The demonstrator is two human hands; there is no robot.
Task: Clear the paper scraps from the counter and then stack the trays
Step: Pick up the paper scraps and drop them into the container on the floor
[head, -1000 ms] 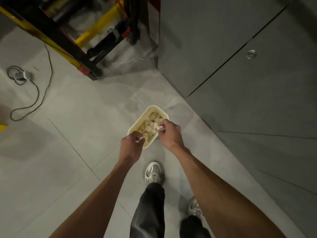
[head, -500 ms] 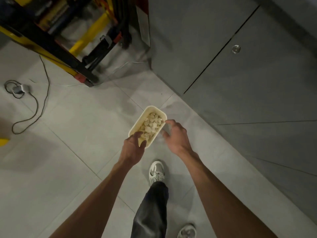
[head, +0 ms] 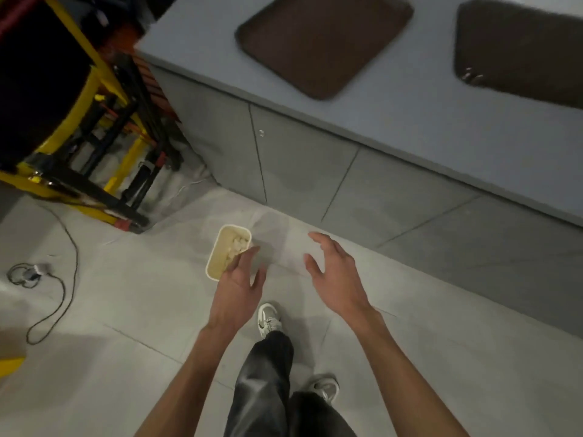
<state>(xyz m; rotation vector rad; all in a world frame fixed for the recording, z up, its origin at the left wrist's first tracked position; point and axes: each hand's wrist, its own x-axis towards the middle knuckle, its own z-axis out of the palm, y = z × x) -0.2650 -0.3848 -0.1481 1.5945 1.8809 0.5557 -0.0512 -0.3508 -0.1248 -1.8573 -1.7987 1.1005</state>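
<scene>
Hovering at the bin [head: 220, 252], the left hand [head: 235, 287] held nothing, fingers spread; the right hand [head: 336, 274] beside the bin was equally wide. Paper scraps [head: 237, 246] lay inside it, 2 trays [head: 325, 42] well beyond it. The near shoe [head: 268, 318] might tip the bin, spilling scraps.

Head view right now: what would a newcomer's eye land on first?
Two dark brown trays, the left tray and the right tray, lie flat and apart on the grey counter at the top, not yet stacked. On the floor below stands a cream bin with paper scraps inside. Both hands hover open and empty, the left hand over the bin's near corner, the right hand off to its right.
</scene>
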